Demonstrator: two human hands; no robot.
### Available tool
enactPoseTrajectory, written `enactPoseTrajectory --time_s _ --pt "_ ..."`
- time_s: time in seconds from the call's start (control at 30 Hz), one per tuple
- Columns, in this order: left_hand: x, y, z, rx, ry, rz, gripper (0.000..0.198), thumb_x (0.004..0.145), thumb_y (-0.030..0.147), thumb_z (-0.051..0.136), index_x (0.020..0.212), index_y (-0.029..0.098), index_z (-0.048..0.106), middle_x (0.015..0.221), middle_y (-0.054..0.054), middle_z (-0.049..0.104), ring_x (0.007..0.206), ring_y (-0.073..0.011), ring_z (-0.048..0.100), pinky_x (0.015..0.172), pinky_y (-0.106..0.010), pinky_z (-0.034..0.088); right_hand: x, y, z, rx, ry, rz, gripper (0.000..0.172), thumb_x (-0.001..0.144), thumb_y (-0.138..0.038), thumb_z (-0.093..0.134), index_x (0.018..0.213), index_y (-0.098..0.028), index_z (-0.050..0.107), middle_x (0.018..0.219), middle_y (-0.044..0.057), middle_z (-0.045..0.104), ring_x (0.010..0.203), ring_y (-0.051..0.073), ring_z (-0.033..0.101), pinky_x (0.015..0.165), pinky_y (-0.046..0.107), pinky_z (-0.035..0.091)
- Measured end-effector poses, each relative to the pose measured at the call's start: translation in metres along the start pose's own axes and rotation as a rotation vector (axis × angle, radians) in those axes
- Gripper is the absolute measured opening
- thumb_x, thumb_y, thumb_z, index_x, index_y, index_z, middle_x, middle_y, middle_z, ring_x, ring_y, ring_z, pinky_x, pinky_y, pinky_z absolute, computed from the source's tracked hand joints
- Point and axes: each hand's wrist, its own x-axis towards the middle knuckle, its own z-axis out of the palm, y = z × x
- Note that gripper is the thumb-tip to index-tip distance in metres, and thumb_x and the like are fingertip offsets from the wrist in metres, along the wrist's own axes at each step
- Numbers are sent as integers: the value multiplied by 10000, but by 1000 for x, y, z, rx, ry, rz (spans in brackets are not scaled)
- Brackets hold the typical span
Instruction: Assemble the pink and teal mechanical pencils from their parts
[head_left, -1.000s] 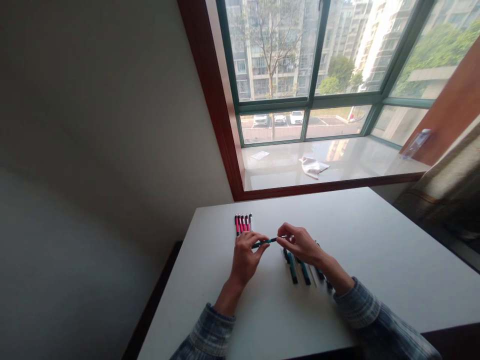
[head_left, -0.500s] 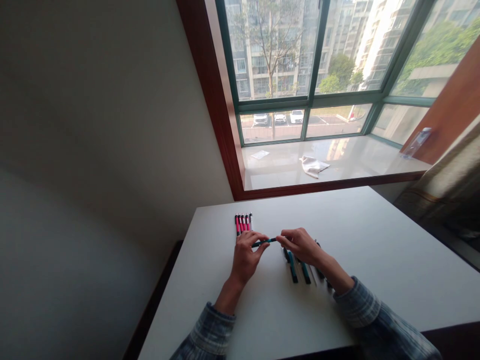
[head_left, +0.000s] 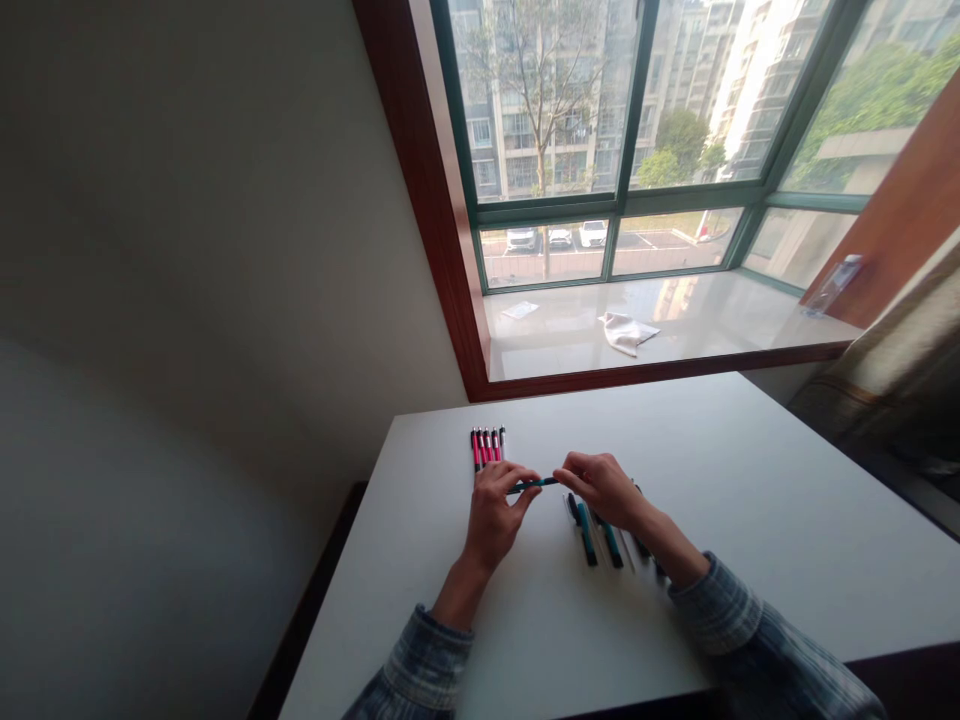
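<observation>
left hand (head_left: 493,512) and right hand (head_left: 601,490) sit close together, both pinching a slim teal pen (head_left: 534,485) over the middle of the bench (head_left: 697,450); it seems light, stiff and apt to roll, so grip the barrel.

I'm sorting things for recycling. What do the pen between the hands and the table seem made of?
The pen looks like plastic: a teal and black barrel with slight sheen, though it is small here. The table seems matte white laminate or painted board: smooth, with no grain showing.
</observation>
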Motion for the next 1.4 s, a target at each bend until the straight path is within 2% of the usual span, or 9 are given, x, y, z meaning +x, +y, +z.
enactPoseTrajectory --time_s 0.43,0.57,0.7,0.77,0.93,1.03,1.17,1.3,1.4 --pt "-1 5 0 9 -12 27 63 903 271 723 953 273 761 952 -35 728 1003 -256 624 960 -432 432 -1 -5 4 -37 -6 100 605 1035 -508 407 568 -174 599 511 -14 592 485 116 518 579 258 337" --pt "2 2 -5 -256 51 -98 265 898 431 712 1104 268 744 1184 -80 703 1179 -285 602 1031 -428 444 0 -6 0 90 96 142 616 1030 -570 375 604 -184 597 517 -10 578 495 130 526 568 250 374" --pt "2 -5 -5 -568 125 -323 517 978 596 493 1369 279 612 1435 -115 585 1269 -295 572 1036 -417 465 -1 -7 1 164 100 136 629 1018 -612 365 607 -188 582 522 -4 566 491 135 507 546 247 385" --pt "0 -8 -2 -660 110 -369 573 999 622 402 1441 287 545 1459 -126 561 1256 -291 580 1037 -421 467 -2 -9 5 176 51 117 630 1016 -613 375 599 -186 579 519 -6 564 487 130 498 542 244 379" --pt "0 -8 3 -701 120 -401 582 999 600 435 1498 302 457 1460 -126 544 1238 -264 586 1017 -396 481 -2 -10 9 196 11 136 607 1010 -591 426 597 -181 599 516 -14 581 487 124 511 550 235 378" --pt "4 -10 1 -735 208 -457 558 943 545 595 1423 268 527 1310 -123 629 1100 -230 644 919 -351 524 -1 -10 4 207 121 162 603 1011 -592 430 616 -180 625 526 -9 591 499 129 529 566 236 395" --pt "8 -11 0 -855 210 -517 444 806 442 787 1142 165 702 927 -62 707 787 -165 662 790 -318 541 -2 -12 3 212 195 167 624 1016 -600 411 624 -176 647 518 1 592 484 132 529 548 239 397" --pt "9 -10 -2 -984 293 -602 388 743 400 837 1021 142 750 898 -61 729 769 -159 671 799 -322 549 -5 -17 7 220 7 103 580 1031 -545 422 669 -174 682 552 3 632 498 127 549 546 234 401" --pt "10 -11 -5 -1059 347 -647 339 737 395 834 963 153 762 952 -67 744 830 -166 685 808 -313 554 -6 -23 8 176 -134 -10 391 1019 -450 510 844 -190 745 628 -6 686 559 125 592 623 238 444"
